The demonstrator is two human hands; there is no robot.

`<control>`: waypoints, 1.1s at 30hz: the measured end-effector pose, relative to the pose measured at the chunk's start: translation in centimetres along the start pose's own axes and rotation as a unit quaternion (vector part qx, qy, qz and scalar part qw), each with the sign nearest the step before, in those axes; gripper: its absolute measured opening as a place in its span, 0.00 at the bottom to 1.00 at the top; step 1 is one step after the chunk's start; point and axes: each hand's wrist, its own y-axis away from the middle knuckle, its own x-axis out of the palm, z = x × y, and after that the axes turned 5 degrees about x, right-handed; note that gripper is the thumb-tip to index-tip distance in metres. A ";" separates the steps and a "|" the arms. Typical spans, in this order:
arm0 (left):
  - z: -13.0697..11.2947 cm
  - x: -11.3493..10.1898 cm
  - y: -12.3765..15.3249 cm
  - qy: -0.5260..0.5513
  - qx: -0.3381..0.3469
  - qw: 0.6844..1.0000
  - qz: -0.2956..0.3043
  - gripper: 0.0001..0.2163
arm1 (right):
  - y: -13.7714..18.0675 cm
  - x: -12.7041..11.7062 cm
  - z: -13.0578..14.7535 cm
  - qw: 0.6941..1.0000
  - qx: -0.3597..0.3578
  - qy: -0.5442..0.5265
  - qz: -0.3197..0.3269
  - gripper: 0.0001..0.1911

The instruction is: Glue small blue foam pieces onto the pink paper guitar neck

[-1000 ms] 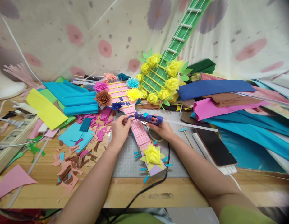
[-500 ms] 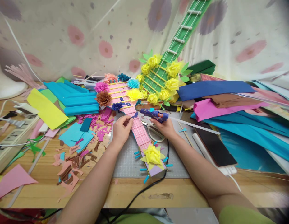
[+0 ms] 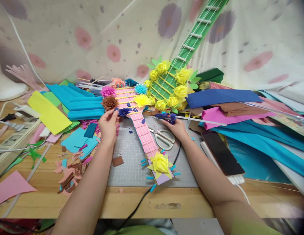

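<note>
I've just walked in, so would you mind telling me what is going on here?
A person sits over a pink guitar-shaped craft lying on a gray cutting mat. The left hand, near the brown flower, seems to pinch a small dark blue piece. The right hand holds a blue glue gun off the craft. Scissors lie beside its neck.
</note>
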 end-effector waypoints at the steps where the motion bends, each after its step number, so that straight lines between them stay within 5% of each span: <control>1: -0.3 0.0 -0.6 0.009 -0.002 1.000 -0.001 0.09 | 0.0 0.0 0.0 1.000 -0.006 0.012 0.000 0.30; 10: -3.6 -0.7 -5.2 0.038 -0.087 0.996 0.007 0.06 | 1.5 -3.1 0.5 0.981 -0.102 0.145 -0.074 0.27; 16: -4.9 -1.5 -5.1 -0.011 -0.104 0.994 0.024 0.05 | 4.8 -4.1 3.7 0.972 -0.040 0.223 0.064 0.24; 21: -5.1 -2.6 -5.0 -0.132 -0.109 0.982 0.082 0.04 | 4.7 -0.9 9.8 0.965 -0.239 0.103 0.035 0.14; 24: -4.7 -3.4 -5.1 -0.171 -0.123 0.968 0.134 0.05 | 3.4 2.3 13.4 0.940 -0.333 0.081 -0.001 0.21; 33: -2.9 -4.0 -5.5 -0.258 -0.121 0.940 0.188 0.12 | 1.4 9.6 16.9 0.924 -0.359 0.133 0.007 0.41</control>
